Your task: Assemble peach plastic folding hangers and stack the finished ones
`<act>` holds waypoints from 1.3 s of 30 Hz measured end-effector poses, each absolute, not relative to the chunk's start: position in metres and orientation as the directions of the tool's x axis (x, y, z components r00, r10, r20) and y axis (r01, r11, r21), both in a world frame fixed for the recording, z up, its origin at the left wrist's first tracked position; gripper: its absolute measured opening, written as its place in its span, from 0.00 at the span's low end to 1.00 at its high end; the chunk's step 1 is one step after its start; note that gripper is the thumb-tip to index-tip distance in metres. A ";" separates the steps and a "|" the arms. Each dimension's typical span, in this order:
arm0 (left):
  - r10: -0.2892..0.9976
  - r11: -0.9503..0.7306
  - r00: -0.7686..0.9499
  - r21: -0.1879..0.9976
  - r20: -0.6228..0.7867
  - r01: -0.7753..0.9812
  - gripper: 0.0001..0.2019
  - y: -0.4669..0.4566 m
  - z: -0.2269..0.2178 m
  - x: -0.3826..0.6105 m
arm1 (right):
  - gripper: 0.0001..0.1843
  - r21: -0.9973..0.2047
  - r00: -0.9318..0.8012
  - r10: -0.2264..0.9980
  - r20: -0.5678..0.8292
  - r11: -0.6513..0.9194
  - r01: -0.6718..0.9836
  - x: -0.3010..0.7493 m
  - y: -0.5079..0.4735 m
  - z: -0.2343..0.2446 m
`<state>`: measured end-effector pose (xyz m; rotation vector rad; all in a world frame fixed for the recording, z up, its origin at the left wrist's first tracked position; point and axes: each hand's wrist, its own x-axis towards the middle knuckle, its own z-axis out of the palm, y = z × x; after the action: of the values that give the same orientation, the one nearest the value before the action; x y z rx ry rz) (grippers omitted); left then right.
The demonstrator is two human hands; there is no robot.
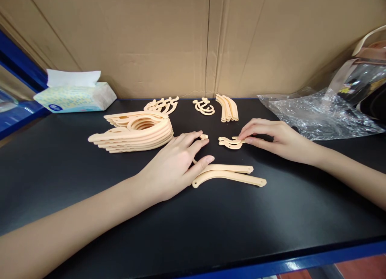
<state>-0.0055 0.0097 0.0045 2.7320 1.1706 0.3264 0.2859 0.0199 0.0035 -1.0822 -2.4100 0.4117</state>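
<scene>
Just the one cam here, worn on the head, looking forward and down over the desk (286,214) from pretty close. Both forearms run in from the bottom corners, so the left grip (173,166) and right grip (271,140) land near mid-frame. Past the grips it faces a cardboard wall (150,37); the desk's near edge sits below them.

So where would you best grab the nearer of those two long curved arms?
Pinch the nearer curved arm at its free right half, coming straight down from above. It lies flat on the table, thin and narrow, so fingers fit across its width; its left end sits by the left hand. The right hand pinches hook pieces well clear of it.
</scene>
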 end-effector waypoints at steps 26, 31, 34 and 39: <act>0.730 -0.681 0.672 0.218 0.126 0.699 0.27 0.009 0.006 -0.005 | 0.10 -0.455 -0.584 0.761 0.282 0.642 0.617 0.287 0.021 0.002; 0.726 -0.685 0.674 0.222 0.132 0.694 0.27 0.009 0.006 -0.005 | 0.10 -0.454 -0.585 0.761 0.280 0.642 0.618 0.287 0.021 0.002; 0.729 -0.682 0.672 0.224 0.130 0.696 0.27 0.009 0.006 -0.005 | 0.11 -0.452 -0.580 0.765 0.281 0.639 0.623 0.287 0.020 0.003; 0.731 -0.680 0.670 0.231 0.130 0.696 0.27 0.009 0.005 -0.005 | 0.11 -0.427 -0.584 0.757 0.294 0.650 0.628 0.287 0.021 0.002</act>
<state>-0.0053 0.0086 0.0054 2.7209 1.1718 0.3170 0.2867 0.0205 0.0015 -1.0840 -2.4174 0.3853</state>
